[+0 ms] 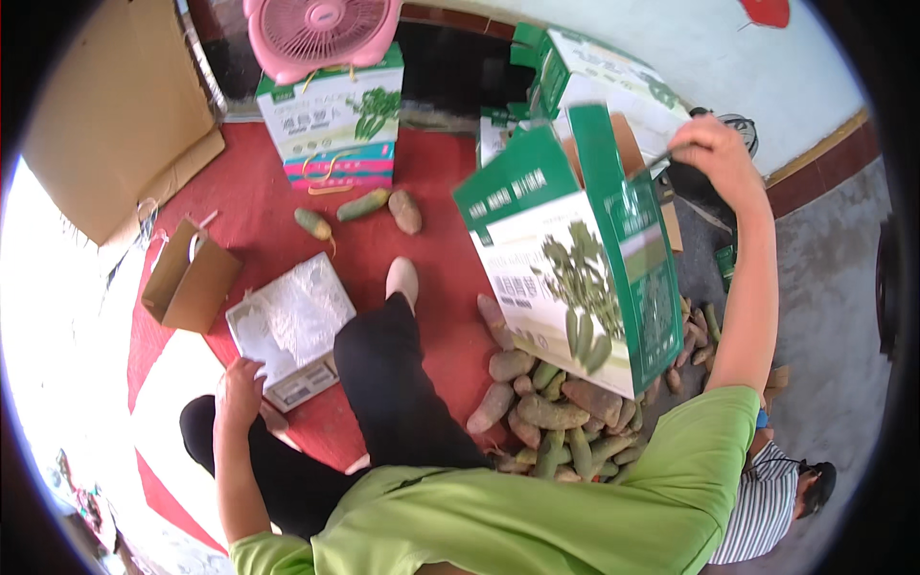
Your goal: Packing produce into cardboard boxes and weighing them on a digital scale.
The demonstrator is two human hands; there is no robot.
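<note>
My right hand [714, 153] is raised at the right, its fingers closed at the upper edge of a tall green and white carton [556, 259]. The carton tilts, its top flaps stand up, and its front has a picture of green radishes. Exactly what part the fingers grip is hard to make out. Beneath the carton lies a heap of soil-covered green radishes [554, 412]. My left hand [240, 388] is low at the left, over my knee, its fingers loosely bent and apart. It is beside a white box [297, 326] with crumpled clear plastic on top.
A pink fan [326, 34] stands on another printed carton [331, 115] at the back. Three loose radishes [364, 204] lie on the red mat [436, 192]. A small brown box [192, 278] and a large cardboard sheet [125, 115] are leftward. Another person [767, 508] is at lower right.
</note>
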